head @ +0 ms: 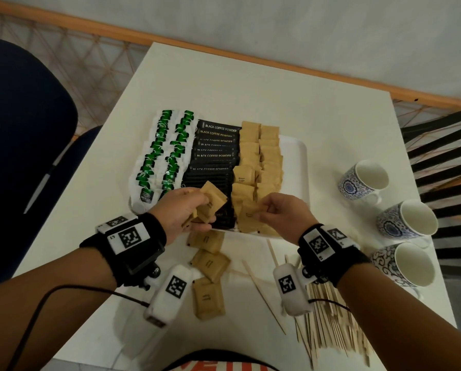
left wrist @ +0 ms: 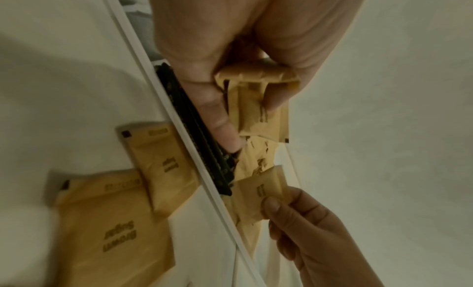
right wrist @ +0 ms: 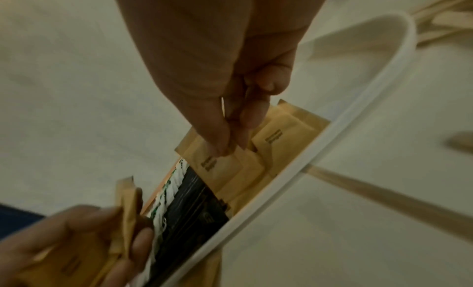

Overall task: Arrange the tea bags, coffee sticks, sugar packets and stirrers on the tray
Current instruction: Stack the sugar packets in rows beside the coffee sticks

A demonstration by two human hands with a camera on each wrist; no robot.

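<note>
Sugar packets (head: 209, 299) lie loose on the table (head: 331, 124) nearest the person, three in a line, with stirrers (head: 331, 317) heaped to their right. Farther, over the tray's (head: 298, 162) near edge, the left hand (head: 179, 210) grips a bunch of packets (head: 213, 200) in curled fingers; the right hand (head: 282, 212) pinches one packet (left wrist: 263, 192) between thumb and fingertips. Beyond, rows fill the tray: tea bags (head: 165, 153) left, coffee sticks (head: 216, 148) middle, sugar right. Three cups (head: 364, 179) stand right.
</note>
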